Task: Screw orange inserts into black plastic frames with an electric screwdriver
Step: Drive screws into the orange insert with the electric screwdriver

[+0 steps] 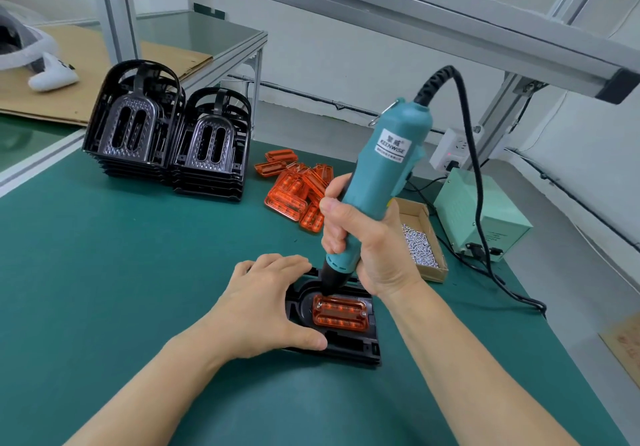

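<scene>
Right hand point(363, 238) grips teal electric screwdriver point(381, 175), tip seemingly on translucent orange insert point(341, 312) seated in flat black plastic frame point(346, 345); left hand point(263, 303) presses frame, fingers spread. Small cardboard box point(420, 238) holds silver screws point(419, 245).

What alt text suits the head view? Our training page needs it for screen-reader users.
A right hand holds a teal electric screwdriver tip-down on an orange plastic insert seated in a black plastic frame, which the left hand steadies on a green mat.

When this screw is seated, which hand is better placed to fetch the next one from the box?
Probably the right hand: the screw box lies just beside it, though it grips the electric screwdriver. The left hand presses the black frame steady, farther away.
</scene>
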The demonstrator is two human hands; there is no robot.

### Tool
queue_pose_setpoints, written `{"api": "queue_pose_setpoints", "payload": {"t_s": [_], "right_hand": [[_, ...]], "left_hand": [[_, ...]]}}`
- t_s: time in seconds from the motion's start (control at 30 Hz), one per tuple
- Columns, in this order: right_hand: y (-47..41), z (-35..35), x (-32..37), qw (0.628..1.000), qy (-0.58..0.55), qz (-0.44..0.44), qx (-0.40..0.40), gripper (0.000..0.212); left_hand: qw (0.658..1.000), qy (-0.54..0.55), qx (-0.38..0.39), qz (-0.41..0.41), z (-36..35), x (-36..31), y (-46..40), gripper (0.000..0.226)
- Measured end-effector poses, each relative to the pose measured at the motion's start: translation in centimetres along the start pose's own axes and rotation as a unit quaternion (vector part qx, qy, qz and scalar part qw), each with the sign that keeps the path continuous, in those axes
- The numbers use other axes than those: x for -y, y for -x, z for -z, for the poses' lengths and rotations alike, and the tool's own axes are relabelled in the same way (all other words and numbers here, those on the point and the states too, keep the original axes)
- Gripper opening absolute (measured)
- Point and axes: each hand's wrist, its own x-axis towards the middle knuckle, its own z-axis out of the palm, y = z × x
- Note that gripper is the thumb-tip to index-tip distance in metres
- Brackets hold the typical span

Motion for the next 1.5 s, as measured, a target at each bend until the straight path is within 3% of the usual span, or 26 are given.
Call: {"api": "queue_pose_setpoints", "payload": {"t_s": [0.33,0.63,0.8,1.07,1.5], "right_hand": [[0.1,-0.3,-0.1,0.995,0.004,-0.002,0.098,0.011],[0.7,0.4,-0.3,1.0,-0.019,0.008,0.01,0.018],[0.7,0.2,-0.3,1.0,-0.014,0.01,0.023,0.019],[0.5,0.1,0.0,0.994,-0.019,-0.021,0.11,0.016],[0.9,0.5,0.1,0.995,-0.017,-0.006,0.095,0.017]], "left_hand": [[1.0,0.013,-0.005,-0.001,0.0,0.1,0.0,0.099],[1.0,0.004,-0.001,0.006,0.0,0.1,0.0,0.102],[1.0,0.003,0.002,0.001,-0.1,0.2,0.0,0.106],[1.0,0.013,0.005,-0.003,-0.1,0.4,-0.1,0.099],[1.0,0.012,0.014,0.007,-0.1,0.5,0.0,0.105]]}}
